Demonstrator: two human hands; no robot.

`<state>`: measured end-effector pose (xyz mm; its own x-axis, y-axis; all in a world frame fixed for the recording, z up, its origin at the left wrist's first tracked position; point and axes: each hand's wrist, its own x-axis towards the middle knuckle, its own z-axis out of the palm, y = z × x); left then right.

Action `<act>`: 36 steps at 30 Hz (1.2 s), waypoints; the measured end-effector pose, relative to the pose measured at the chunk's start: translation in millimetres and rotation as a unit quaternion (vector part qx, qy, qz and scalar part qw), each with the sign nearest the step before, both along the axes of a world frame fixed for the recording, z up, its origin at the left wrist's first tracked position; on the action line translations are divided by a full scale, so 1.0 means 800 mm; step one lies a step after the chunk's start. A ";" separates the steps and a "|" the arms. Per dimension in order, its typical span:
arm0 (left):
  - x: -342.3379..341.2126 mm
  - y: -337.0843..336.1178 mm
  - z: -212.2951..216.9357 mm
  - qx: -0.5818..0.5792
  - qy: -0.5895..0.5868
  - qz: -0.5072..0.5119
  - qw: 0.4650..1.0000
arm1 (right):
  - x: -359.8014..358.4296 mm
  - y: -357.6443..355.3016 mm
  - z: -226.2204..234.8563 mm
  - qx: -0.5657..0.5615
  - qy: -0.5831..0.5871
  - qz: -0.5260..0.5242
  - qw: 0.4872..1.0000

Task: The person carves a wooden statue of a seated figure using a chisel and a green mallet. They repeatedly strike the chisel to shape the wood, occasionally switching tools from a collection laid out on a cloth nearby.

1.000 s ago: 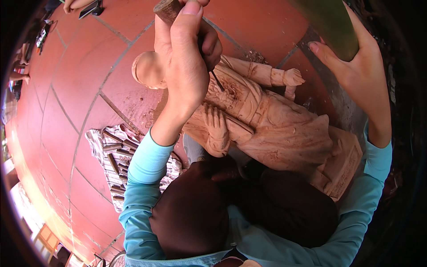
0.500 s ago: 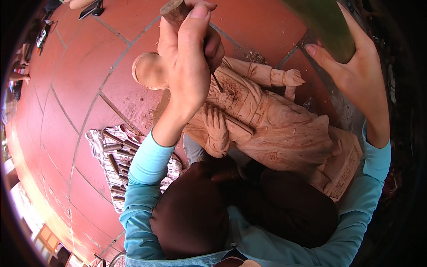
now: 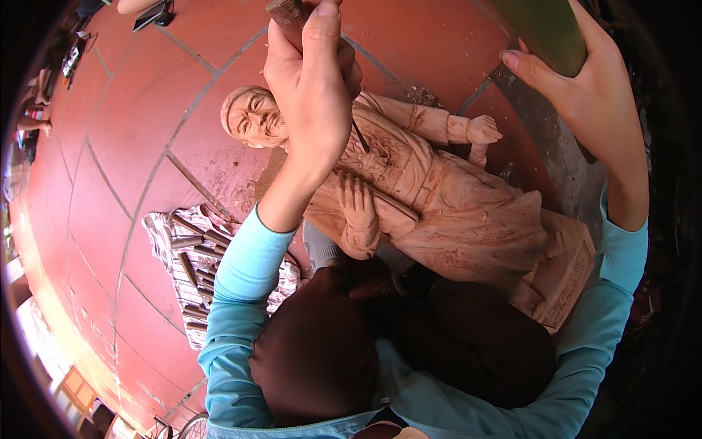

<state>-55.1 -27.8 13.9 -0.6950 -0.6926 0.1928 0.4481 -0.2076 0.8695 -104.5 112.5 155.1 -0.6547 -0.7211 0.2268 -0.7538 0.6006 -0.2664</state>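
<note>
A carved wooden statue [image 3: 461, 205] of a robed figure lies on its back across the middle, one hand against its chest. My left hand [image 3: 314, 110] is closed around the wooden handle of a chisel [image 3: 289, 13]. The chisel's thin dark blade comes out below the fist and its tip meets the rough-cut patch on the statue's chest. At the upper right, my right hand [image 3: 585, 95] grips a thick, rounded green mallet [image 3: 545, 33], raised apart from the chisel. The mallet's far end is cut off by the picture's edge.
A striped cloth [image 3: 162, 238] on the red tiled floor [image 3: 95, 205] at left holds several chisels [image 3: 186, 269]. Wood chips lie around the statue. My dark-clad knees [image 3: 314, 351] are close to its near side. A phone [image 3: 150, 14] lies at the far upper left, near another person's limb.
My right hand and the mallet have moved slightly up and to the right. My left hand has shifted a little, with the chisel tip still at the statue's chest.
</note>
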 end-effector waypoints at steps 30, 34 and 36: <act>0.026 0.010 0.010 -0.028 0.115 -0.239 0.964 | -0.042 0.022 0.002 -0.001 -0.026 0.146 0.989; 0.029 0.000 -0.007 0.000 0.200 -0.304 0.931 | -0.042 0.015 0.013 0.015 -0.010 0.167 0.986; 0.031 -0.001 -0.009 -0.005 0.212 -0.300 0.930 | -0.041 0.010 0.014 0.012 -0.004 0.178 0.984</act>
